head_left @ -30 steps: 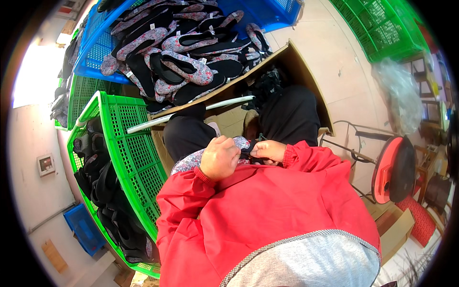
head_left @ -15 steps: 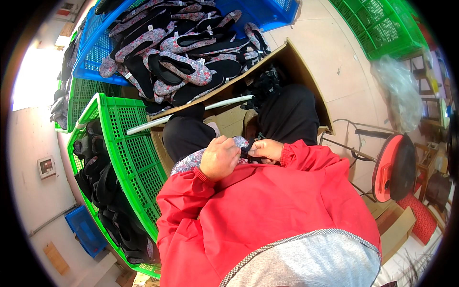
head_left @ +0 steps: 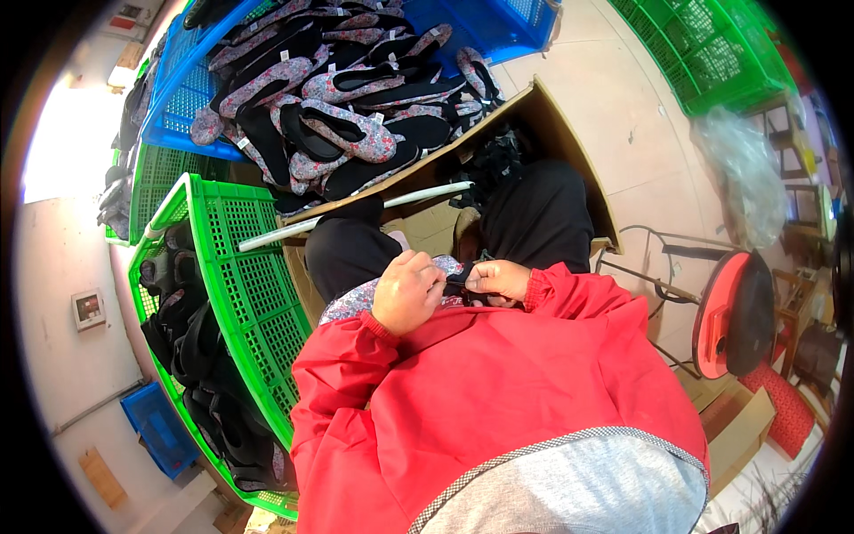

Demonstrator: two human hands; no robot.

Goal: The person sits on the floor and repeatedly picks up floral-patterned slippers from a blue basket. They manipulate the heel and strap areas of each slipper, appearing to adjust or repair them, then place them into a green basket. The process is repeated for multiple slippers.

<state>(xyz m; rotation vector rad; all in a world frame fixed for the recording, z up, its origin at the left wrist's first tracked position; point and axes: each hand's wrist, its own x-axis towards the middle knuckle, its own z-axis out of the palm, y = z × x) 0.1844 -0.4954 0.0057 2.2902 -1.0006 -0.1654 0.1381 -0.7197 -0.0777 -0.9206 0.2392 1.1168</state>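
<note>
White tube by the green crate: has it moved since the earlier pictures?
No: judged against the green crate, the white tube keeps the same place and slant.

Footwear workshop, by look: floral-fabric, black-soled slippers [head_left: 356, 92] heaped in blue plastic mesh crate [head_left: 182, 98], upper centre of frame; black fabric shoes [head_left: 200, 343] filling green plastic mesh crate [head_left: 245, 267], left; open brown cardboard box [head_left: 569, 138], centre.
</note>
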